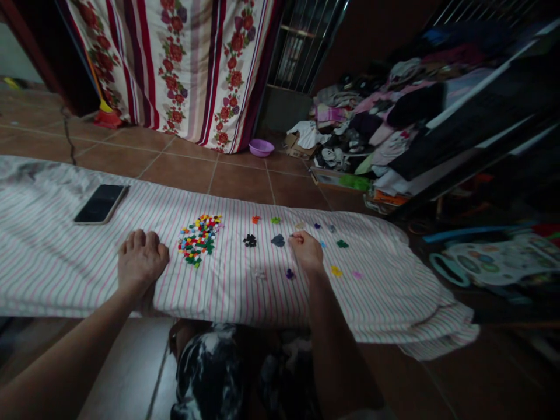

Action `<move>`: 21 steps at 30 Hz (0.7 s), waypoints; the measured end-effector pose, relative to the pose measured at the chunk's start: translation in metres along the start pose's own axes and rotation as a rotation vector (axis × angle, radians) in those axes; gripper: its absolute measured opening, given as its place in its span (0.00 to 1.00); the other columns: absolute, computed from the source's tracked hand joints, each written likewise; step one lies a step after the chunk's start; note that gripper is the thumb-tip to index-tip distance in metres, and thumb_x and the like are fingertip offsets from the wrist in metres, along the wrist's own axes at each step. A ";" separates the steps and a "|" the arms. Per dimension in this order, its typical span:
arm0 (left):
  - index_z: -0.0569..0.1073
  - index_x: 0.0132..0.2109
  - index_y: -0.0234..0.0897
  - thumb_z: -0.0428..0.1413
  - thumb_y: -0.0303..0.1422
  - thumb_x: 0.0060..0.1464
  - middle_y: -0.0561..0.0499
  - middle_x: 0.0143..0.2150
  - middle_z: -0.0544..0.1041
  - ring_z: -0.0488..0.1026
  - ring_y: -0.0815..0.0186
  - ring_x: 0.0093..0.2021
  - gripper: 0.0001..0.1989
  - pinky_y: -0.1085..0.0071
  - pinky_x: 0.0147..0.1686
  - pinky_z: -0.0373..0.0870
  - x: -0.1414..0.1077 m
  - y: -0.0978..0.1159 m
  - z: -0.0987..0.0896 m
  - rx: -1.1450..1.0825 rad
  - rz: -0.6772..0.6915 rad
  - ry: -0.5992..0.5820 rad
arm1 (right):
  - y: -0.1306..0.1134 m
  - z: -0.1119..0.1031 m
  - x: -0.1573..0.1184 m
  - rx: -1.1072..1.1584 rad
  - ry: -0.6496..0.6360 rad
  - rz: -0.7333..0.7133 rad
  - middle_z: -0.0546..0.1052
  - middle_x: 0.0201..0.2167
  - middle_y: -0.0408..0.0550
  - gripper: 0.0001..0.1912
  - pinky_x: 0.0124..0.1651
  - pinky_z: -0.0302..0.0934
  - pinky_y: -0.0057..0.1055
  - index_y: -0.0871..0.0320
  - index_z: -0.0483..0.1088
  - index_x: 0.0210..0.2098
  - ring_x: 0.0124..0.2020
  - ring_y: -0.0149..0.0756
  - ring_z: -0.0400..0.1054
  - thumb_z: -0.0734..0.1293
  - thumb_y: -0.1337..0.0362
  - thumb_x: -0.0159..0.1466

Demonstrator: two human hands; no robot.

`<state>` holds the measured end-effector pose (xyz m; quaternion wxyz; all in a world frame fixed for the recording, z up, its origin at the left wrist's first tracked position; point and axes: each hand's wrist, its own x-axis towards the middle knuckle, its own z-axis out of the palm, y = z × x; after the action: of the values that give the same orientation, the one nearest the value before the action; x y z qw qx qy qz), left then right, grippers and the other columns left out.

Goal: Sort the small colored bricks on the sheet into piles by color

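My left hand (pixel 142 259) rests closed on the striped cloth, fingers curled under, left of a mixed pile of small coloured pieces (pixel 199 240). My right hand (pixel 308 249) is closed in a pinch just right of a grey cluster (pixel 277 240); whatever is between the fingertips is too small to make out. Around it lie small groups sorted by colour: black pieces (pixel 249 240), orange pieces (pixel 256 219), lime green pieces (pixel 275 220), white pieces (pixel 260 273), purple pieces (pixel 289 273), yellow pieces (pixel 336 270), pink pieces (pixel 357 275) and dark green pieces (pixel 342 244).
A phone (pixel 101 204) lies on the striped cloth (pixel 219 297) at the left. Beyond the table are a floral curtain (pixel 175 70), a purple basin (pixel 261 148) and a heap of clothes (pixel 371 122). A baby walker-like object (pixel 485 262) stands at the right.
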<state>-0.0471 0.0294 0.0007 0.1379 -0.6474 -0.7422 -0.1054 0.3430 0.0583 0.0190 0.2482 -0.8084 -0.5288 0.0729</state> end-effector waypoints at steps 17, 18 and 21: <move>0.69 0.43 0.32 0.40 0.35 0.58 0.34 0.47 0.71 0.66 0.47 0.54 0.16 0.54 0.48 0.64 0.000 0.002 -0.002 -0.033 -0.007 -0.018 | 0.007 0.021 0.006 0.028 -0.063 -0.094 0.82 0.39 0.49 0.17 0.50 0.65 0.32 0.54 0.79 0.39 0.43 0.38 0.75 0.60 0.72 0.59; 0.69 0.43 0.32 0.40 0.35 0.59 0.34 0.47 0.71 0.67 0.48 0.54 0.17 0.54 0.48 0.65 0.000 0.001 -0.002 -0.029 -0.005 -0.016 | 0.007 0.022 0.006 0.038 -0.056 -0.101 0.82 0.40 0.49 0.17 0.51 0.65 0.33 0.54 0.79 0.39 0.44 0.38 0.75 0.60 0.72 0.59; 0.69 0.43 0.32 0.40 0.36 0.59 0.35 0.47 0.72 0.67 0.48 0.54 0.17 0.55 0.48 0.65 0.000 0.000 -0.001 -0.019 0.003 -0.009 | 0.008 0.024 0.007 0.058 -0.053 -0.123 0.82 0.41 0.50 0.17 0.52 0.65 0.35 0.55 0.79 0.39 0.44 0.39 0.75 0.61 0.72 0.59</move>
<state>-0.0466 0.0294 0.0012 0.1284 -0.6503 -0.7408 -0.1092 0.3434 0.0699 -0.0043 0.2613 -0.7647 -0.5814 0.0943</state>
